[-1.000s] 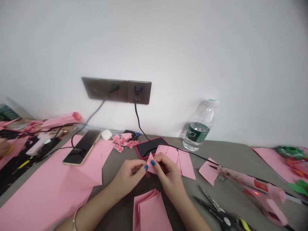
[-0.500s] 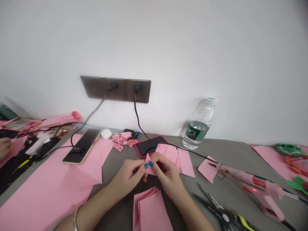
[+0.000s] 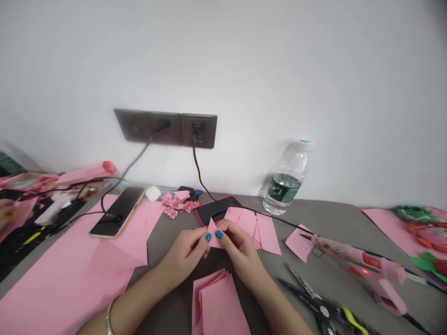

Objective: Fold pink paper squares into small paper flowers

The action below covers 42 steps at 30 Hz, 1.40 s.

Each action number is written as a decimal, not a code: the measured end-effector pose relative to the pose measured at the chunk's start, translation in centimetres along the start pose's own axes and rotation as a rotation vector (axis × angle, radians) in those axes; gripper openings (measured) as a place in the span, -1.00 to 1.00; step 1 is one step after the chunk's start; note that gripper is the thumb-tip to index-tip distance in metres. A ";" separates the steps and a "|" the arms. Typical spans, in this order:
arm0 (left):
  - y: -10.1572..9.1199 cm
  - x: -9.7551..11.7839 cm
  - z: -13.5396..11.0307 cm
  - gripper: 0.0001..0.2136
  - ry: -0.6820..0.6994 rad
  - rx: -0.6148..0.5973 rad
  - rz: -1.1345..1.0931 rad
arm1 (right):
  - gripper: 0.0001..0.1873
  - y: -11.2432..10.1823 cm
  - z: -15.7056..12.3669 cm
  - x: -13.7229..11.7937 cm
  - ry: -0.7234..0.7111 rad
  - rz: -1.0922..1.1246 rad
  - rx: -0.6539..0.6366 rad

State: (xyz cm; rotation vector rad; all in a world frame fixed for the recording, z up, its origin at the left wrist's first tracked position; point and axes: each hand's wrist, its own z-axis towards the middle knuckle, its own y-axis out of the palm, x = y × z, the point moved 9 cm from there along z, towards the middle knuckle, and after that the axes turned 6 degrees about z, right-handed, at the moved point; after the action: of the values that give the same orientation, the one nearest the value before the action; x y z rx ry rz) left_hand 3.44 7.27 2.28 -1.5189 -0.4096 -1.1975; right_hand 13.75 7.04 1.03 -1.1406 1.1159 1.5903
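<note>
Left hand [image 3: 186,255] and right hand [image 3: 241,253] close together, both pinching one small pink piece [image 3: 211,228] between thumb and fingers, pointed tip up; fingers behind it mostly hidden. Change over the last second: tip has shifted from nearer the right thumb to nearer the left one; probably a small regrip, so the piece looks mid-fold, not finished. Things lying around haven't moved. Just in front of the hands, toward the wearer: folded pink stack [image 3: 225,304]. Just beyond: red-edged phone [image 3: 211,212], with pink slips [image 3: 268,236] overlapping its near edge. Farther back: pink paper roses [image 3: 189,206] next to a white case [image 3: 152,193]. Left: large pink sheet [image 3: 66,274] with a second phone [image 3: 118,213] on it. Right: open scissors [image 3: 323,309], then a glue gun [image 3: 386,279] with a red light on, nozzle at a pink scrap [image 3: 299,243]. Bottle [image 3: 283,187] on the grey table [image 3: 331,214] near the wall. Far left edge: another person's hand [image 3: 5,215] at pink paper, blurred.
</note>
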 end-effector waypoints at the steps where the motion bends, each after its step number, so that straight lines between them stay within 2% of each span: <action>1: 0.0 0.0 0.0 -0.66 -0.003 -0.004 0.000 | -0.74 -0.2 0.0 0.1 -0.003 -0.010 0.025; 6: -0.6 0.3 0.2 -0.65 -0.002 0.042 0.066 | -0.73 -1.2 0.2 0.1 -0.027 -0.052 0.126; 12: -1.3 -0.9 0.3 -0.64 -0.054 0.118 0.008 | -0.75 -2.3 0.4 0.3 -0.043 0.067 0.241; 17: -0.5 -0.8 0.6 -0.73 -0.026 0.057 0.029 | -0.80 -3.3 0.3 0.3 -0.067 0.071 0.320; 21: -0.1 -0.5 0.6 -0.87 -0.075 0.015 0.058 | -0.82 -3.1 0.0 0.0 -0.070 0.041 0.314; 25: 0.5 -0.6 0.5 -0.79 -0.101 -0.060 -0.021 | -0.76 -2.4 -0.1 0.3 -0.040 0.039 0.279; 31: 0.9 -1.5 0.5 -0.75 -0.175 -0.079 -0.257 | -0.85 -3.2 -0.6 -1.5 -0.184 -0.074 0.390; 37: 1.1 -0.8 0.4 -0.80 -0.141 -0.103 -0.294 | -0.82 -2.6 -0.5 -0.5 -0.092 -0.002 0.327; 42: 1.0 -0.7 0.4 -0.72 -0.108 -0.111 -0.237 | -0.80 -2.4 -0.5 -1.7 -0.200 -0.195 0.308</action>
State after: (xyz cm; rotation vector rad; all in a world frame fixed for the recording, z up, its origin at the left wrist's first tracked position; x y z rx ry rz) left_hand 4.09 7.58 1.25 -1.6702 -0.6171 -1.3434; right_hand 16.55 6.88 2.14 -0.8396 1.0399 1.2978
